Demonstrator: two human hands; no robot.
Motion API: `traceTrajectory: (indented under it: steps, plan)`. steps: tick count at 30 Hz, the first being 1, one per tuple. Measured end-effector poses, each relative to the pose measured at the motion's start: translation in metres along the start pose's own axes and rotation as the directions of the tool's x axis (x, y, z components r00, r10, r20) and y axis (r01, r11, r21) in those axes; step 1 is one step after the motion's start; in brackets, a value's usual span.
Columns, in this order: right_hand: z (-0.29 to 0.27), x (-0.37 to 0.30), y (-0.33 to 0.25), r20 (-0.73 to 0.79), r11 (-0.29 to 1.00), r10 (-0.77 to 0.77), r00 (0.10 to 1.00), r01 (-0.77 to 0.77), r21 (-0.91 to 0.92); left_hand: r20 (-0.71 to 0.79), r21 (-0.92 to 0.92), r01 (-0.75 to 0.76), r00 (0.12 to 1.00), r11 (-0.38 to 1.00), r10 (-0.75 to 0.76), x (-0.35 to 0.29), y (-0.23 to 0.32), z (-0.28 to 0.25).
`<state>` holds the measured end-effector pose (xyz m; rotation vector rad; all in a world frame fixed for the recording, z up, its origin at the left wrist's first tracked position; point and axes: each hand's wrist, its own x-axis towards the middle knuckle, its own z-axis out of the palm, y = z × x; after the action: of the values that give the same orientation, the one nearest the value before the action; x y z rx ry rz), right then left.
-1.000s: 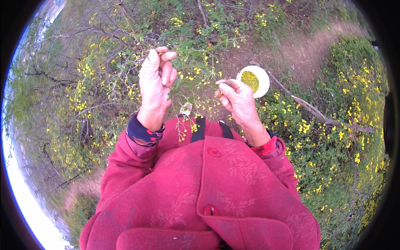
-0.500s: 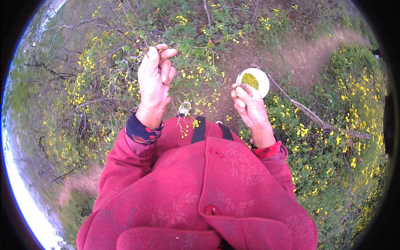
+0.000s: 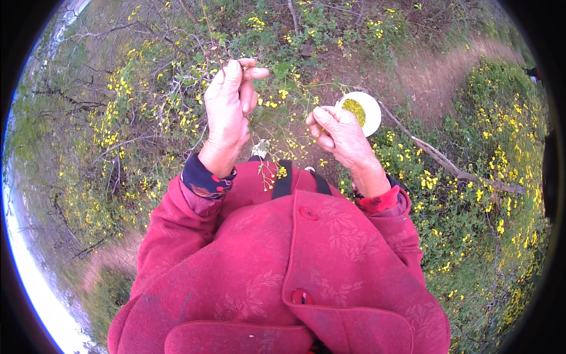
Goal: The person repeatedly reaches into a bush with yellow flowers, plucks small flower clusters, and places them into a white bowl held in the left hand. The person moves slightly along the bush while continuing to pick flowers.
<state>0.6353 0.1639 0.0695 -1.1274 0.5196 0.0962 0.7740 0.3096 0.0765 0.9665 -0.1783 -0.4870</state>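
My left hand (image 3: 230, 106) is raised and pinches a thin twig (image 3: 206, 44) of a bush with small yellow flowers (image 3: 277, 103). My right hand (image 3: 339, 133) is just to the right, fingers curled, thumb and fingertips closed near a flowering stem; whether it holds a flower I cannot tell. A white round bowl (image 3: 370, 100) with yellow-green pickings inside sits just beyond my right hand; what supports it is hidden. I wear a red buttoned coat (image 3: 283, 265) with a dark strap.
Flowering shrubs (image 3: 118, 130) surround me on the left and right. A bare dirt path (image 3: 436, 76) runs at upper right. A long dry branch (image 3: 448, 162) lies across the plants to the right.
My right hand moved from beside the bowl leftward and down toward the stem. My left hand stayed on the twig.
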Motion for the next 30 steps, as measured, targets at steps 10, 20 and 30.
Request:
traceTrajectory:
  steps: [10, 20, 30]
  plan:
    - [-0.007, -0.009, 0.008, -0.178, 0.988, -0.113, 0.978, 0.130, 0.087, -0.007, 0.105, 0.020, 1.000, 0.994, -0.019, -0.003, -0.007, -0.003]
    - [-0.019, -0.011, 0.011, -0.282, 0.942, -0.295, 0.913, 0.227, -0.249, -0.018, 0.120, 0.056, 0.998, 0.991, -0.054, -0.006, -0.012, -0.001]
    - [-0.019, -0.022, 0.024, -0.028, 0.974, -0.030, 0.999, 0.035, 0.222, -0.065, 0.012, -0.014, 0.998, 1.000, 0.014, 0.007, -0.001, -0.015]
